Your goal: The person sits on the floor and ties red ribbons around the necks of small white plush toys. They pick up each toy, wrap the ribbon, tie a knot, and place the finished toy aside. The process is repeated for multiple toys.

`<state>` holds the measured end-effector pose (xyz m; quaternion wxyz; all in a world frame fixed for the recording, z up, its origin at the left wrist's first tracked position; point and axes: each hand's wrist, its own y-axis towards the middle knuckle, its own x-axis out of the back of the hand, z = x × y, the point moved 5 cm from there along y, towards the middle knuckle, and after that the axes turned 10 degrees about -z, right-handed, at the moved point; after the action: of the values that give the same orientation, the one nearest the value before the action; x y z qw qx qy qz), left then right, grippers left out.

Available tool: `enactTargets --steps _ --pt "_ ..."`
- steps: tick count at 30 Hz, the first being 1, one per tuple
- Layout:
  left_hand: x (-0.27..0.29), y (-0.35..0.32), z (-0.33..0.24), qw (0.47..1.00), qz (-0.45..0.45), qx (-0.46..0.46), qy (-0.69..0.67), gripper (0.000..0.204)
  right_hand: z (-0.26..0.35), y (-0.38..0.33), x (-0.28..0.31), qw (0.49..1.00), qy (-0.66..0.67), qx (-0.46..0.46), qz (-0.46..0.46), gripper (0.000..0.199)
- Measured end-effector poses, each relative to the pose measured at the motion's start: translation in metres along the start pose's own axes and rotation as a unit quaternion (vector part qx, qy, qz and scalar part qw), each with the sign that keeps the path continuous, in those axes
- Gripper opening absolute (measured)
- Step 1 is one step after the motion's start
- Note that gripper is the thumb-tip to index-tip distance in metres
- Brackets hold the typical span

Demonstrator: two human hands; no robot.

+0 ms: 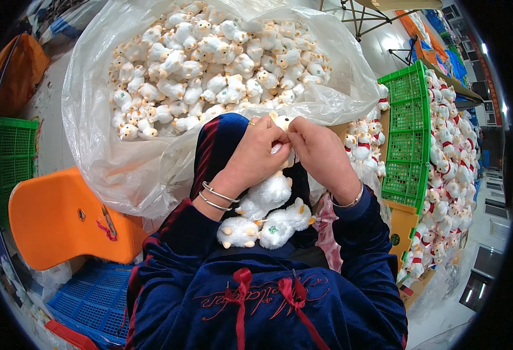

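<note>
Left hand (259, 146) and right hand (319, 150): both grasping small white plush animal (281, 121), fingertips pinched close together just below its head; exact grip hidden by fingers. Toy held above lap, head pointing away from wearer. Below hands, more white plush toys (283, 226) clustered on lap. Beyond knees, big clear plastic bag (87, 99) heaped with similar toys. Left: orange chair (52, 216), snips (109, 221) on seat. Right: green crate (408, 128), red-scarfed plush toys (449, 163) piled alongside.
</note>
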<state>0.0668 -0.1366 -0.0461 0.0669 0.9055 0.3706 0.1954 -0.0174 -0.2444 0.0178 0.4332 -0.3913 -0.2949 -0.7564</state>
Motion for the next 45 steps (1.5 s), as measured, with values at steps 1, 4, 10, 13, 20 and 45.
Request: enactTargets --steps 1,4,10,13,20,45 --pt "-0.001 0.0 0.0 1.0 0.0 0.017 0.0 0.013 0.0 -0.001 -0.001 1.0 -0.017 0.006 -0.012 0.012" --pt "0.0 0.0 0.002 1.0 -0.01 0.028 -0.005 0.014 -0.005 -0.001 -0.004 0.995 0.044 0.075 -0.048 0.01" --pt "0.002 0.002 0.004 0.999 0.014 0.041 -0.019 0.015 -0.014 -0.004 -0.003 0.992 0.093 0.055 -0.067 0.009" --pt "0.0 0.003 -0.003 0.999 0.023 0.025 0.003 0.016 -0.011 -0.007 -0.002 0.995 0.077 0.0 -0.071 0.01" --pt "0.0 0.007 -0.003 0.999 0.038 -0.005 -0.02 0.011 -0.009 -0.009 -0.003 0.994 0.021 0.019 -0.108 0.008" --pt "0.002 0.015 0.023 0.978 0.116 0.148 -0.093 0.029 -0.02 0.003 -0.002 0.97 0.191 0.148 0.033 0.012"
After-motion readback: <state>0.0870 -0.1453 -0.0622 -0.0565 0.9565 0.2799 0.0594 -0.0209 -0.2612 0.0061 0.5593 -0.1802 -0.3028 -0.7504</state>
